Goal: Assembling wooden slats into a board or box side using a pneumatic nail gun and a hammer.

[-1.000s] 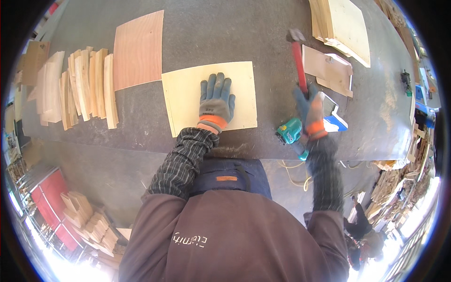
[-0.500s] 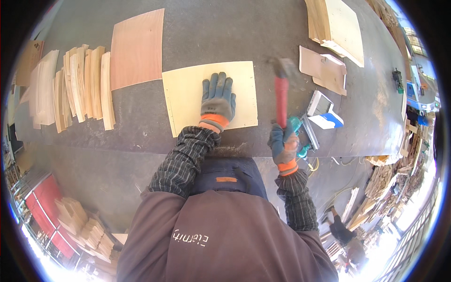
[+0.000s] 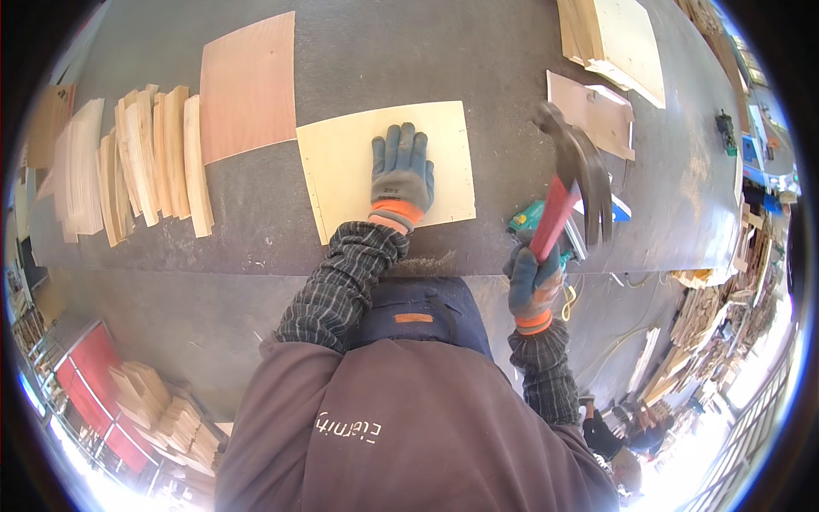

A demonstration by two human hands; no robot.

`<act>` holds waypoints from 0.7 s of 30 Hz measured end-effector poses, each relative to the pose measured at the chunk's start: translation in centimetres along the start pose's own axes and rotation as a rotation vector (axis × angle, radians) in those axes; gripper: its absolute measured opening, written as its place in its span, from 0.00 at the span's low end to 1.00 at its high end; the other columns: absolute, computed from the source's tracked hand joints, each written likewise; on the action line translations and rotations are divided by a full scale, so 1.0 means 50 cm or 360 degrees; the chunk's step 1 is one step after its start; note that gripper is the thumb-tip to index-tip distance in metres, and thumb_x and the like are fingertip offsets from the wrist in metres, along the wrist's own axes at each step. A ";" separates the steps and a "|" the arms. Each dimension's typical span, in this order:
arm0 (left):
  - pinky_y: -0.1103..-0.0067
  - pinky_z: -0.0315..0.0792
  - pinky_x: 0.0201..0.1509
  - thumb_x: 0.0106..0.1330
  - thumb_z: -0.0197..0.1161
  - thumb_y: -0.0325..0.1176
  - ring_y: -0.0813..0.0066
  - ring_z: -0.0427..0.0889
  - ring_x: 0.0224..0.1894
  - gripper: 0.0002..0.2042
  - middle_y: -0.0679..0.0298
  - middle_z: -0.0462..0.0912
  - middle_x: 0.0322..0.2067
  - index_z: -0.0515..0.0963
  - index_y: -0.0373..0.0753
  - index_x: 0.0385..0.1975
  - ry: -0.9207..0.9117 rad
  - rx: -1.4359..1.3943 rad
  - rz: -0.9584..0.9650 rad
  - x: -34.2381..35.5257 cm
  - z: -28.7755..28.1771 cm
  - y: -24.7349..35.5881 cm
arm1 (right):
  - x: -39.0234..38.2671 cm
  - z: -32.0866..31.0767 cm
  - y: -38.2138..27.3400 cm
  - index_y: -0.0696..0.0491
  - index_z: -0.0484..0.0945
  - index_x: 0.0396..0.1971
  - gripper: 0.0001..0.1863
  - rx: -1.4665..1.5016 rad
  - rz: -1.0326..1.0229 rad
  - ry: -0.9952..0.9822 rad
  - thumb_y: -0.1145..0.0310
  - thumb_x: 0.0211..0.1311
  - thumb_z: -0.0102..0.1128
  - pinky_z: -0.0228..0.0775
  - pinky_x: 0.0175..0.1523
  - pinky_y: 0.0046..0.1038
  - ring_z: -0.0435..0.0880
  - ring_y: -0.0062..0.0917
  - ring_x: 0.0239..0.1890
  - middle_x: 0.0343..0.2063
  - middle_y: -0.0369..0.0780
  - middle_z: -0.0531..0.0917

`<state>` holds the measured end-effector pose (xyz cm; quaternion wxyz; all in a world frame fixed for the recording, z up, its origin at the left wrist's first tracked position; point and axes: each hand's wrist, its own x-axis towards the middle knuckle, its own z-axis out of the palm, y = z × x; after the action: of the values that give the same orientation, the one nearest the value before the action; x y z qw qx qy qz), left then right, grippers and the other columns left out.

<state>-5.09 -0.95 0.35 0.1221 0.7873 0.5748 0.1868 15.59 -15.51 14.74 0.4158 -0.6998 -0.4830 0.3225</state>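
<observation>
My left hand [image 3: 401, 175], in a blue glove with an orange cuff, lies flat with fingers spread on a pale square plywood panel [image 3: 341, 166] on the grey workbench [image 3: 401, 60]. My right hand [image 3: 534, 286], gloved the same way, grips the red handle of a claw hammer [image 3: 573, 171]. The hammer is raised off the bench to the right of the panel, its dark head up and its claws pointing down.
A reddish plywood sheet [image 3: 249, 85] lies left of the panel. Curved wooden strips [image 3: 158, 158] stand in a row at far left. Pale boards [image 3: 618, 43] and a brownish board [image 3: 593, 111] lie at the upper right. A green tool [image 3: 527, 219] sits behind the hammer.
My right hand has pulled back from the right side of the bench and raised the hammer up toward me beside the panel. My left hand has stayed flat on the panel.
</observation>
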 end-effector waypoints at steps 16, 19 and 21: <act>0.48 0.53 0.82 0.71 0.64 0.38 0.45 0.63 0.77 0.27 0.51 0.67 0.74 0.72 0.39 0.69 0.0031 0.0036 0.0027 0.010 0.001 0.015 | -0.152 0.010 0.250 0.58 0.80 0.44 0.14 -0.0904 -0.0306 -0.0129 0.61 0.78 0.59 0.73 0.28 0.28 0.80 0.20 0.22 0.21 0.35 0.79; 0.48 0.53 0.82 0.71 0.64 0.39 0.44 0.63 0.77 0.27 0.50 0.67 0.74 0.72 0.39 0.69 0.0004 0.0065 0.0047 0.015 0.004 0.009 | -0.155 -0.007 0.273 0.57 0.80 0.43 0.17 -0.0642 0.0437 -0.0253 0.56 0.78 0.60 0.71 0.25 0.27 0.79 0.19 0.20 0.20 0.34 0.78; 0.48 0.54 0.81 0.71 0.64 0.41 0.44 0.63 0.77 0.27 0.50 0.68 0.73 0.73 0.40 0.69 0.0047 0.0062 0.0057 0.001 0.006 -0.006 | -0.127 -0.017 0.181 0.57 0.78 0.43 0.15 -0.0351 0.0675 -0.0293 0.58 0.76 0.63 0.72 0.27 0.37 0.83 0.31 0.20 0.19 0.44 0.80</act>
<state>-5.20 -0.81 -0.04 0.0950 0.7967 0.5660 0.1894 17.92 -23.44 7.32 0.2143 -0.7943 -0.3937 0.4102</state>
